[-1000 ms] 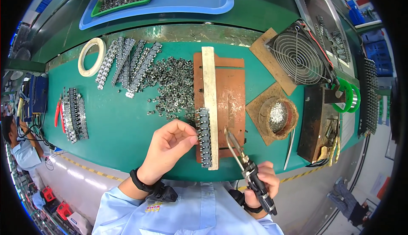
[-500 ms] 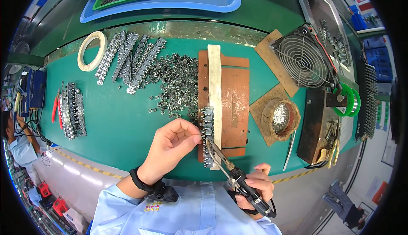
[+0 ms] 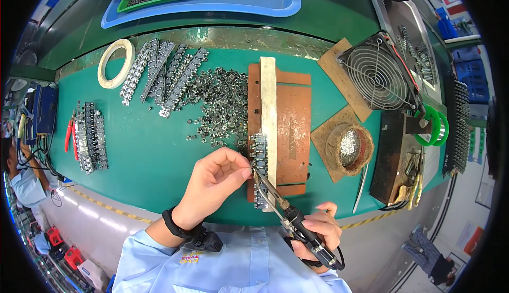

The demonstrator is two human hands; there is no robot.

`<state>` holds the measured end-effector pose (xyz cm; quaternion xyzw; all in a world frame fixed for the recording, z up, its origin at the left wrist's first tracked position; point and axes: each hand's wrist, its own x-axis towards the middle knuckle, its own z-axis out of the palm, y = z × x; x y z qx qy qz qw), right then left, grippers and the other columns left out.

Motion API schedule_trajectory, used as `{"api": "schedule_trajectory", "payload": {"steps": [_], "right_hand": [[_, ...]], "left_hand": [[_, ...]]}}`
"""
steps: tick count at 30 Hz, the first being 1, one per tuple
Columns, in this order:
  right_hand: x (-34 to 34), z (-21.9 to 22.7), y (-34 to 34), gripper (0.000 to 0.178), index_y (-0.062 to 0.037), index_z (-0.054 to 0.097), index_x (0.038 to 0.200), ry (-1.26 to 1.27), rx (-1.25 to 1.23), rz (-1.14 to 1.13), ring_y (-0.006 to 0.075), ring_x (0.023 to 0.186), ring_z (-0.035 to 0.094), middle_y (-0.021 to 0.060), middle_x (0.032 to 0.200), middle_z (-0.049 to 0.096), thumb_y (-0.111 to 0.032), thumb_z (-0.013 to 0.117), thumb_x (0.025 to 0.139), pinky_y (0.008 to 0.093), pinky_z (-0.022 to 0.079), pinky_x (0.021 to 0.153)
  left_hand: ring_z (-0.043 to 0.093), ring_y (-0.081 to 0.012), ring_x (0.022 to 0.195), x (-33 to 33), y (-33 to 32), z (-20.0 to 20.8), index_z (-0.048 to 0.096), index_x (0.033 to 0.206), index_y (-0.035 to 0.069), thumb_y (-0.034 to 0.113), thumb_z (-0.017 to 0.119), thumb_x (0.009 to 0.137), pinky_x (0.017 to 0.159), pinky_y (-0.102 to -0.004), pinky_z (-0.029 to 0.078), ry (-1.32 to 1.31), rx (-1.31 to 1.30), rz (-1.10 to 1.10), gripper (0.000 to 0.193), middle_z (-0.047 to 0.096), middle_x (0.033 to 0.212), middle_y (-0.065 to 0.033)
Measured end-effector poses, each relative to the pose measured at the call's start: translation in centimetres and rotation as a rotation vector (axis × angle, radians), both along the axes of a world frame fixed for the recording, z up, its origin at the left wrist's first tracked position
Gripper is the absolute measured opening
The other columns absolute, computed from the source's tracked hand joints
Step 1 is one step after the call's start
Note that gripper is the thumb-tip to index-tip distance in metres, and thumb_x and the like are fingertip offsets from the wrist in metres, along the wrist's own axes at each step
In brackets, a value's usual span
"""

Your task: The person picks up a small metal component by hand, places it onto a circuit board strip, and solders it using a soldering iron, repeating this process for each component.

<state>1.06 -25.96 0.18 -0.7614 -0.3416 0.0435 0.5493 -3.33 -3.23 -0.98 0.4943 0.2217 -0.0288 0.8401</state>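
Near the front edge of the green tabletop (image 3: 154, 150), the left hand (image 3: 214, 179) pinches closed at a dark strip of small metal parts (image 3: 259, 168) butted against an upright pale bar (image 3: 269, 118), steadying it, while the right hand (image 3: 315, 229) grips a black-handled soldering iron (image 3: 289, 213) angled onto it.

- A green worktop (image 3: 148, 150) fills the view under bright, even light
- A blue tray (image 3: 254, 1) lies along its far edge; a wire-grilled fan (image 3: 377, 73) stands at its far right corner
- Pale floor (image 3: 371, 245) shows past its near edge, bordered by a yellow-and-black line (image 3: 101, 204)
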Motion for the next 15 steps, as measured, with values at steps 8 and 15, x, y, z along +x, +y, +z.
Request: {"api": "schedule_trajectory", "payload": {"steps": [8,15], "right_hand": [[0.25,0.54,-0.12,0.039,-0.0081,0.056,0.092,-0.025,-0.048,0.046,0.015,0.058,0.059,0.005,0.07,0.064,-0.019,0.075,0.061,0.0342,0.038,0.075],[0.03,0.42,-0.48,0.041,-0.0074,0.057,0.094,-0.058,-0.03,0.03,0.0164,0.057,0.059,0.0055,0.069,0.063,-0.02,0.076,0.06,0.0354,0.039,0.075]], "left_hand": [[0.054,-0.0073,0.08,0.17,0.04,0.51,0.05,0.09,0.0,-0.001,0.052,0.084,0.073,-0.0223,0.044,-0.006,-0.044,-0.001,0.006,0.057,0.087,-0.0035],[0.054,-0.0074,0.079,-0.02,-0.07,-0.02,0.05,0.09,-0.001,0.0,0.052,0.084,0.071,-0.0224,0.044,-0.019,-0.006,0.014,0.006,0.057,0.087,-0.004]]}}
